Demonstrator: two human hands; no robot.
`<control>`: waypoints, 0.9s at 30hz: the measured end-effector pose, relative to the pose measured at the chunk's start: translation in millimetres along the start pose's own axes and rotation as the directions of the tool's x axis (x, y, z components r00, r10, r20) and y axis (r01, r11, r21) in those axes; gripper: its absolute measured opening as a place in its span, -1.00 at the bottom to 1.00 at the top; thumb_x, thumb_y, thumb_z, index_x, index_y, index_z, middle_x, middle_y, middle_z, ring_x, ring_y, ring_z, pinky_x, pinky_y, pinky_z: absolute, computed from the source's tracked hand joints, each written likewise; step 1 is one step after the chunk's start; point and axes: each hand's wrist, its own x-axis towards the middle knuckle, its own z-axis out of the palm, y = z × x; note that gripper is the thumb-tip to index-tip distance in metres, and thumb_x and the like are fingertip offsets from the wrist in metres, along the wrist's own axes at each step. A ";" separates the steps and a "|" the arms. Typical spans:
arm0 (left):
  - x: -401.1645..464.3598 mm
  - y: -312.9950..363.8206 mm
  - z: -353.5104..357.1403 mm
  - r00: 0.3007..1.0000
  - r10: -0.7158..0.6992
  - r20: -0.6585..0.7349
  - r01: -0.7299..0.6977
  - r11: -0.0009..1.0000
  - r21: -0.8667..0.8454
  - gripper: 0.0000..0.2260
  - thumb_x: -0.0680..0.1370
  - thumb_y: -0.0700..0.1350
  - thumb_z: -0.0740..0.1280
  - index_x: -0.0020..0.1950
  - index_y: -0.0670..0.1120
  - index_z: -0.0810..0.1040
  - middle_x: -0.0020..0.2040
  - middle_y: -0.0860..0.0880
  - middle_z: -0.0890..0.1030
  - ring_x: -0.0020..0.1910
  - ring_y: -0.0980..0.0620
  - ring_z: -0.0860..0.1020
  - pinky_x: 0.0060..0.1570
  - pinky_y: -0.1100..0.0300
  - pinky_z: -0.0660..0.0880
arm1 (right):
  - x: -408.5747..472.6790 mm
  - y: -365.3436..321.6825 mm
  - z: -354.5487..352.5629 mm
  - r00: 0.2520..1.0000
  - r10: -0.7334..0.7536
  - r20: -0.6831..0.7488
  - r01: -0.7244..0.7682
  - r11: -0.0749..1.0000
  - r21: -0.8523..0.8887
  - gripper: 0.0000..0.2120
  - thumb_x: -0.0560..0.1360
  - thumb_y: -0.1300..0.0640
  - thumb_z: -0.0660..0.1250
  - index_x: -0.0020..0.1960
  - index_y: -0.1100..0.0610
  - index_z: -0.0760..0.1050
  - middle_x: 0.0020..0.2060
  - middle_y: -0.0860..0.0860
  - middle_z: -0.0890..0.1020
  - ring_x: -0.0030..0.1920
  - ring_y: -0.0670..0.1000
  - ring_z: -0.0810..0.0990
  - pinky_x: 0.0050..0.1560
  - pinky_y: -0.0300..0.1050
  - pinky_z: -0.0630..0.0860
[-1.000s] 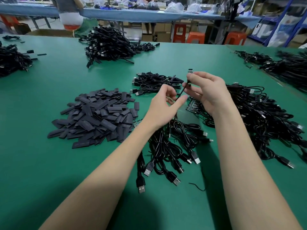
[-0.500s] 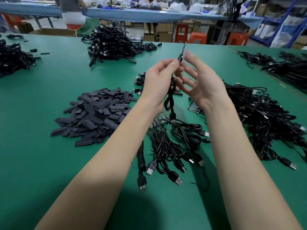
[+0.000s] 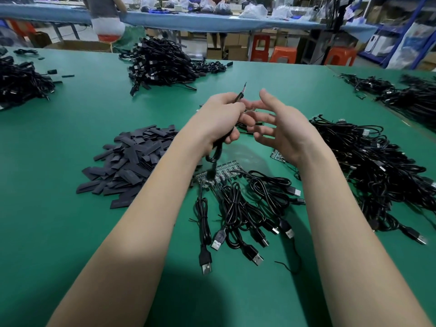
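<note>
My left hand point(image 3: 221, 116) grips a black USB cable point(image 3: 215, 154) above the green table point(image 3: 59, 232); the cable's loop hangs below my fist and its small end sticks up past my fingers. My right hand point(image 3: 280, 128) hovers beside it with fingers spread and relaxed, holding nothing. Below my hands lie several coiled USB cables point(image 3: 238, 213) joined to a green circuit board strip point(image 3: 221, 172). A heap of flat black sleeve pieces point(image 3: 132, 159) lies to the left.
A big tangle of black cables point(image 3: 382, 171) lies to the right, another pile point(image 3: 160, 62) at the far centre, more at the far left point(image 3: 18, 83) and far right point(image 3: 415, 95). A person point(image 3: 103, 13) stands beyond the table, near orange stools point(image 3: 283, 54).
My right hand let go of the cable end and opened beside it. My left hand took the cable, lifted it off the table, and now holds it a little lower.
</note>
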 end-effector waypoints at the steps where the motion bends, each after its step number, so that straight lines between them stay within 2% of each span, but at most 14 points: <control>1: -0.4 1.1 -2.3 0.999 0.028 -0.025 -0.024 0.987 0.159 -0.80 0.62 -0.20 0.12 0.01 -0.05 0.53 -0.35 0.04 0.67 -0.62 0.07 0.38 -0.60 0.36 0.25 | 1.0 0.9 0.2 1.000 0.011 0.005 -0.012 1.000 0.012 -0.62 0.60 -0.21 0.30 0.15 0.08 0.60 -0.14 -0.05 0.74 -0.28 -0.07 0.64 -0.28 -0.21 0.57; 3: -2.0 1.2 -3.8 0.998 0.062 -0.029 -0.040 0.870 0.491 -0.79 0.57 -0.20 0.11 -0.08 0.01 0.52 -0.33 0.06 0.69 -0.61 0.07 0.47 -0.53 0.34 0.34 | 1.9 6.3 0.7 0.998 0.063 0.017 -0.063 0.998 0.014 -0.61 0.59 -0.22 0.30 0.13 0.10 0.56 -0.20 -0.07 0.73 -0.31 -0.07 0.64 -0.34 -0.24 0.55; 5: -2.9 -4.2 0.2 1.000 0.030 0.004 -0.024 0.728 0.685 -0.82 0.54 -0.19 0.15 -0.06 0.01 0.51 -0.27 0.03 0.71 -0.50 0.07 0.58 -0.39 0.25 0.50 | 2.0 13.6 2.1 0.994 0.109 0.008 -0.109 0.994 -0.010 -0.63 0.58 -0.22 0.32 0.07 0.09 0.56 -0.25 -0.07 0.72 -0.35 -0.07 0.62 -0.39 -0.27 0.52; 7: -2.7 -13.2 9.3 0.998 -0.042 0.039 -0.003 0.648 0.761 -0.83 0.56 -0.17 0.18 0.08 -0.02 0.51 -0.12 -0.03 0.71 -0.28 -0.02 0.66 -0.14 0.08 0.63 | 3.0 21.1 4.5 0.993 0.114 -0.034 -0.115 0.992 -0.041 -0.68 0.55 -0.18 0.38 0.02 0.10 0.59 -0.21 -0.03 0.72 -0.36 -0.07 0.60 -0.41 -0.27 0.50; 8: -1.8 -17.7 13.7 0.996 -0.067 0.052 0.001 0.621 0.783 -0.82 0.57 -0.14 0.18 0.14 -0.06 0.49 -0.05 -0.07 0.69 -0.18 -0.08 0.67 -0.06 0.02 0.63 | 4.2 24.8 5.3 0.993 0.101 -0.061 -0.105 0.993 -0.056 -0.71 0.54 -0.13 0.42 0.02 0.10 0.62 -0.18 0.00 0.71 -0.37 -0.07 0.59 -0.41 -0.28 0.50; 10: -0.3 -25.9 19.9 0.994 -0.081 0.075 -0.012 0.593 0.805 -0.82 0.60 -0.06 0.19 0.14 -0.08 0.46 -0.05 -0.06 0.62 -0.17 -0.06 0.63 -0.16 0.10 0.56 | 6.4 32.1 6.1 0.992 0.058 -0.109 -0.066 0.995 -0.071 -0.82 0.54 0.02 0.47 0.02 0.13 0.64 -0.15 0.05 0.67 -0.44 -0.10 0.55 -0.39 -0.28 0.51; 12: 0.5 -31.0 20.1 0.993 -0.074 0.091 -0.026 0.616 0.787 -0.83 0.61 0.02 0.24 0.05 -0.07 0.47 -0.08 -0.04 0.59 -0.14 -0.03 0.59 -0.24 0.13 0.45 | 7.8 36.9 4.6 0.991 0.022 -0.129 -0.029 0.998 -0.053 -0.92 0.54 0.16 0.47 0.00 0.16 0.65 -0.19 0.08 0.65 -0.52 -0.11 0.49 -0.39 -0.30 0.51; 14: 2.5 -37.8 17.1 0.992 -0.088 0.089 0.012 0.777 0.630 -0.81 0.57 0.05 0.33 0.02 -0.07 0.51 -0.07 -0.03 0.68 -0.05 -0.03 0.64 -0.06 0.11 0.54 | 7.4 38.1 0.7 0.992 0.027 -0.124 -0.027 1.000 0.007 -0.90 0.53 0.20 0.47 0.03 0.18 0.65 -0.21 0.09 0.65 -0.54 -0.10 0.47 -0.39 -0.30 0.52; 16: 0.9 -44.0 17.0 0.989 -0.101 0.106 0.067 0.956 0.286 -0.82 0.56 -0.02 0.38 0.05 -0.11 0.53 -0.08 -0.07 0.72 -0.10 0.00 0.68 0.04 0.05 0.60 | 6.2 37.8 -3.9 0.993 0.048 -0.105 -0.048 0.999 0.008 -0.87 0.52 0.16 0.48 0.06 0.14 0.66 -0.23 0.04 0.67 -0.50 -0.10 0.52 -0.35 -0.30 0.53; 17: 0.1 -47.1 19.1 0.989 -0.107 0.107 0.095 0.990 0.107 -0.84 0.58 -0.09 0.38 0.06 -0.15 0.52 -0.09 -0.11 0.71 -0.17 0.00 0.67 0.00 0.05 0.62 | 5.6 37.7 -5.8 0.994 0.058 -0.095 -0.061 0.998 -0.025 -0.86 0.52 0.13 0.48 0.07 0.11 0.66 -0.23 0.01 0.68 -0.47 -0.10 0.55 -0.33 -0.30 0.53; 19: -1.7 -52.7 25.4 0.992 -0.100 0.083 0.109 0.987 -0.114 -0.91 0.60 -0.21 0.34 0.06 -0.20 0.49 -0.13 -0.17 0.66 -0.28 0.02 0.63 -0.19 0.18 0.63 | 4.4 36.8 -9.4 0.994 0.072 -0.079 -0.077 0.994 -0.071 -0.83 0.52 0.10 0.48 0.09 0.09 0.66 -0.20 0.00 0.69 -0.44 -0.09 0.60 -0.30 -0.30 0.54; 21: -4.1 -57.6 32.4 0.992 -0.100 0.081 0.117 0.965 -0.234 -0.91 0.61 -0.27 0.33 0.08 -0.21 0.46 -0.19 -0.15 0.64 -0.36 0.04 0.60 -0.34 0.27 0.58 | 3.7 34.4 -14.8 0.994 0.079 -0.069 -0.087 0.991 -0.107 -0.82 0.53 0.09 0.47 0.11 0.10 0.66 -0.15 0.03 0.69 -0.42 -0.08 0.62 -0.30 -0.30 0.54; 24: -5.6 -66.1 38.6 0.989 -0.100 0.109 0.125 0.959 -0.256 -0.90 0.60 -0.25 0.35 0.06 -0.17 0.45 -0.15 -0.09 0.68 -0.38 0.07 0.60 -0.40 0.32 0.51 | 2.5 24.5 -24.0 0.992 0.060 -0.113 -0.092 0.948 -0.305 -0.85 0.53 0.02 0.47 0.06 0.05 0.67 -0.02 0.09 0.70 -0.24 -0.04 0.67 -0.19 -0.20 0.63; 27: -7.4 -73.1 41.5 0.990 -0.110 0.092 0.133 0.944 -0.302 -0.90 0.59 -0.26 0.37 0.00 -0.14 0.47 -0.01 -0.20 0.64 -0.37 0.06 0.59 -0.39 0.32 0.50 | 3.1 10.6 -20.0 0.978 -0.116 -0.174 0.004 0.842 -0.539 -0.92 0.50 -0.03 0.48 -0.08 -0.03 0.65 -0.06 0.03 0.73 -0.12 -0.06 0.67 0.02 -0.04 0.65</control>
